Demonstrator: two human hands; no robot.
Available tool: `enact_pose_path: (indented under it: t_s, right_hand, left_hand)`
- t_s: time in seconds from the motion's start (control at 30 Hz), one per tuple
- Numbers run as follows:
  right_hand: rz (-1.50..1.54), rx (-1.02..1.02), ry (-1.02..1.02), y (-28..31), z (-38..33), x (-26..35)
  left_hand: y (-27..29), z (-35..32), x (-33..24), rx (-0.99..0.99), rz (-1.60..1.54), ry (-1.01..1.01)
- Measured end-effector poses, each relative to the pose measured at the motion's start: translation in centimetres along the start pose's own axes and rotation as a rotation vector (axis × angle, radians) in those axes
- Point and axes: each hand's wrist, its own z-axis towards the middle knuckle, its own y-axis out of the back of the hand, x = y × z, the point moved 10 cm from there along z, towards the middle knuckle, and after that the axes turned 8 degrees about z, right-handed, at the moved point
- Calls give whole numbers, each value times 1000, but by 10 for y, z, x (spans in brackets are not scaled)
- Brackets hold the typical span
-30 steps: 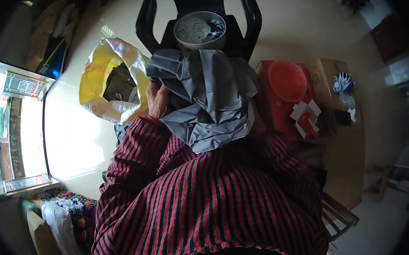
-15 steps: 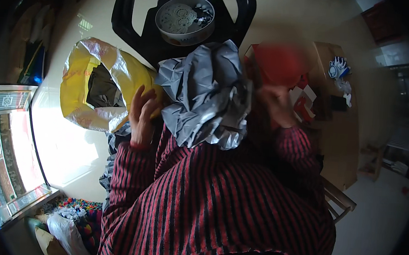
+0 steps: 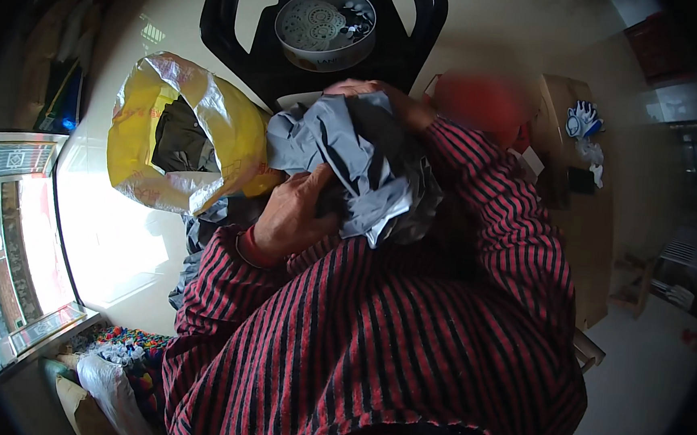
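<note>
A bundle of grey cloth (image 3: 353, 157) is bunched up in front of my chest. My left hand (image 3: 294, 214) grips its lower left side, fingers dug into the folds. My right hand (image 3: 389, 99) lies over the top of the bundle, holding it from above. Both arms wear red and black striped sleeves (image 3: 510, 221). Just left of the bundle stands an open yellow plastic sack (image 3: 225, 136) with dark cloth (image 3: 178, 134) inside.
A black plastic chair (image 3: 241, 24) stands ahead with a round tin (image 3: 326, 24) of small items on its seat. A wooden table (image 3: 582, 226) with blue-white gloves (image 3: 585, 121) is at right. A glass door (image 3: 16, 235) is at left. Bags (image 3: 111, 379) lie lower left.
My right hand has come up from the red object at right and now rests on top of the grey cloth. The bundle has been gathered tighter toward me.
</note>
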Motion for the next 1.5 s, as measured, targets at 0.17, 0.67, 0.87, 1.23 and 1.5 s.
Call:
enact_pose_path:
  t_s: [0.17,0.67,0.87,1.23,1.5]
  right_hand:
    - [76,-382,-172,66,-68,74]
    - [-735,-482,-538,43,-170,167]
    - [-844,-160,-95,-64,-39,209]
    - [-788,-801,201,19,-84,271]
    - [-719,-802,-294,26,-144,182]
  left_hand:
    - [103,-27,14,-437,256,85]
    - [174,-85,111,-878,-459,416]
    - [179,-46,30,-849,-389,188]
    - [210,-71,54,-832,-701,110]
    - [84,-16,116,-267,-405,342]
